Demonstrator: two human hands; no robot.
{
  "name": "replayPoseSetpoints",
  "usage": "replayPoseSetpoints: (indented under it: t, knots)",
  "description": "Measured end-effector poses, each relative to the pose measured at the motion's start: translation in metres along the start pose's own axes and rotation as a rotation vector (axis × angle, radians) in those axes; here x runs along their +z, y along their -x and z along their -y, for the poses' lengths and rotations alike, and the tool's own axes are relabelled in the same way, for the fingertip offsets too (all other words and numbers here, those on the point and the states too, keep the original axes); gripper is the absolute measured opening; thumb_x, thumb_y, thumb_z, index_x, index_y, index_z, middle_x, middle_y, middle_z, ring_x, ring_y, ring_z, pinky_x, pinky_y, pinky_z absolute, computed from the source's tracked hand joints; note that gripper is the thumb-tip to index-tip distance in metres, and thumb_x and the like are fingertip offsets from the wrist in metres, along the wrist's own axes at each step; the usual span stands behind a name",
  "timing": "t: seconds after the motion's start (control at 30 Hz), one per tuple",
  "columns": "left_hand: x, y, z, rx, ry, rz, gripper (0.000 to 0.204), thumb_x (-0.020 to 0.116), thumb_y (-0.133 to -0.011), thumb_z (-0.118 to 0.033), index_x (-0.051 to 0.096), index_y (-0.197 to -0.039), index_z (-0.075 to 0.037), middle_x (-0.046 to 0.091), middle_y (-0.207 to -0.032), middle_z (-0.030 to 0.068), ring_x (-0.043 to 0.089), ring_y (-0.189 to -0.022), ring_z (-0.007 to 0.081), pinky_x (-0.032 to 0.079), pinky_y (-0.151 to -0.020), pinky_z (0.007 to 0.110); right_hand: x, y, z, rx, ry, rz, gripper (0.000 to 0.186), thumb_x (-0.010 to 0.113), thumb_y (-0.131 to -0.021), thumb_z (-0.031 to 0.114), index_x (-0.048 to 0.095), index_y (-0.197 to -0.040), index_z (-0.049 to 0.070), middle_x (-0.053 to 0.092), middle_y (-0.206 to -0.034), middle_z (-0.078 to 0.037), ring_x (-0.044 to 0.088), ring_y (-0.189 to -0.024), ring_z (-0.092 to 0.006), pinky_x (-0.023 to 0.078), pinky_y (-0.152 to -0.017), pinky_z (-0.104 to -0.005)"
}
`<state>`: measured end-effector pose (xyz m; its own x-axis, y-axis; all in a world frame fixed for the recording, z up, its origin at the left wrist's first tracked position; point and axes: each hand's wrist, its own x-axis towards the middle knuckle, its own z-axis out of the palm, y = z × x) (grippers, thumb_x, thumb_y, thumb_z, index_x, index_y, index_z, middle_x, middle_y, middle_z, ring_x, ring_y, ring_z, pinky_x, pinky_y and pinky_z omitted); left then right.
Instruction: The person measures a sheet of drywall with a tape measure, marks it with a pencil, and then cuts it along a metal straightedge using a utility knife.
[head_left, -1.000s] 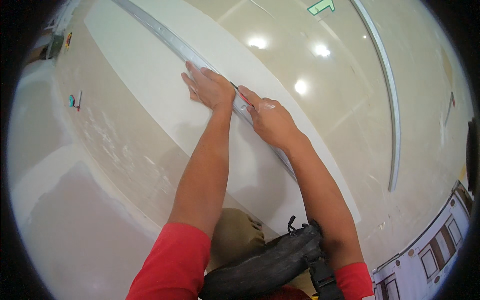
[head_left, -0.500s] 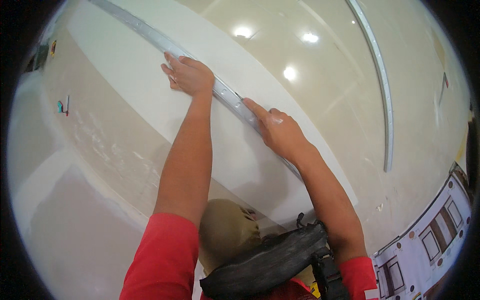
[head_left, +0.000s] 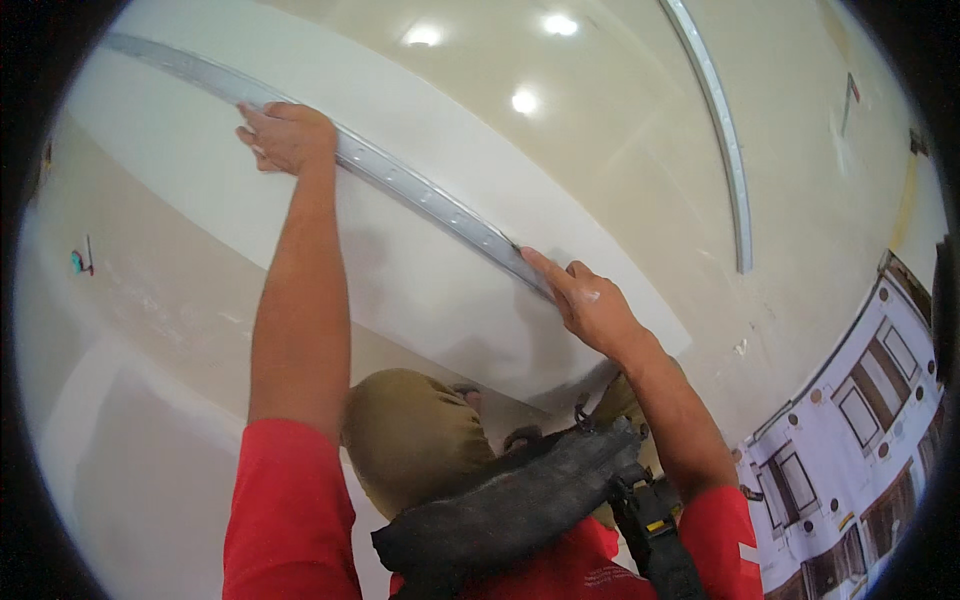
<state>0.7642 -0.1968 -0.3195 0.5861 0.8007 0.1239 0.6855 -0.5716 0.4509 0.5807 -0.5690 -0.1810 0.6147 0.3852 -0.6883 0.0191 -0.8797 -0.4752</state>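
A long grey metal strip with raised dimples lies diagonally across a large white sheet on the floor. Over the strip's upper left part, my left hand bears down, its fingers bent across the near edge. My right hand is closed, lower down by the strip, around a slim tool. Only the tool's thin dark tip shows, against the strip's far edge; it looks like a cutter, but my hand hides the rest.
A second metal strip lies on the glossy beige floor to the right. Small tools lie farther off: a teal-and-red one at left, a thin one at upper right. A printed sheet covers the lower right. My knee rests close by.
My right hand and the tool have moved down along the strip, farther from my left hand. The whole view has turned slightly, and my left hand now appears farther left.
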Motion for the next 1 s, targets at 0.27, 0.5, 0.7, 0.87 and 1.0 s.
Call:
replayPoseSetpoints:
  t: [0.27, 0.5, 0.7, 0.87, 1.0]
  knots:
    - [0.002, 0.006, -0.011, -0.059, -0.009, 0.031, 0.057, 0.035, -0.107, -0.029, 0.040, -0.157, -0.003, 0.063, -0.142, 0.0233, 0.032, -0.155, 0.0385, 0.029, -0.115, 0.056, 0.019, 0.086, -0.067, 0.143, 0.023, 0.053, 0.081, 0.058, -0.091, 0.000, 0.038, -0.161, 0.037, 0.061, -0.093, -0.018, 0.068, -0.077, -0.0404, 0.057, -0.072, -0.0508]
    - [0.002, 0.002, -0.008, -0.064, -0.050, -0.021, 0.057, 0.036, -0.105, -0.031, 0.045, -0.156, -0.007, 0.058, -0.138, 0.0236, 0.051, -0.135, 0.0386, 0.037, -0.107, 0.058, 0.023, 0.139, -0.096, 0.247, -0.062, 0.101, 0.076, 0.058, -0.093, 0.003, 0.041, -0.159, 0.036, 0.064, -0.095, -0.019, 0.068, -0.085, -0.0418, 0.057, -0.080, -0.0510]
    - [-0.005, 0.006, -0.015, -0.063, 0.013, 0.040, 0.060, 0.035, -0.105, -0.032, 0.041, -0.158, -0.005, 0.053, -0.149, 0.0276, 0.041, -0.148, 0.0401, 0.032, -0.113, 0.057, 0.027, 0.185, -0.132, 0.322, -0.004, 0.135, 0.061, 0.057, -0.101, 0.014, 0.046, -0.157, 0.033, 0.067, -0.099, -0.021, 0.068, -0.092, -0.0421, 0.055, -0.083, -0.0506]
    - [0.001, -0.001, -0.004, -0.111, -0.070, -0.004, 0.061, 0.032, -0.106, -0.035, 0.040, -0.158, -0.005, 0.049, -0.153, 0.0285, 0.040, -0.148, 0.0439, 0.033, -0.112, 0.059, 0.006, 0.175, -0.121, 0.326, 0.000, 0.188, 0.049, 0.054, -0.104, 0.022, 0.052, -0.153, 0.026, 0.072, -0.110, -0.025, 0.070, -0.100, -0.0423, 0.056, -0.087, -0.0498]
    - [-0.009, 0.007, -0.014, -0.066, -0.023, 0.028, 0.060, 0.031, -0.108, -0.033, 0.036, -0.159, -0.003, 0.054, -0.149, 0.0267, 0.033, -0.153, 0.0408, 0.028, -0.116, 0.056, -0.002, 0.110, -0.071, 0.272, -0.293, -0.066, 0.043, 0.056, -0.106, 0.023, 0.057, -0.148, 0.013, 0.072, -0.113, -0.025, 0.071, -0.099, -0.0437, 0.056, -0.090, -0.0481]
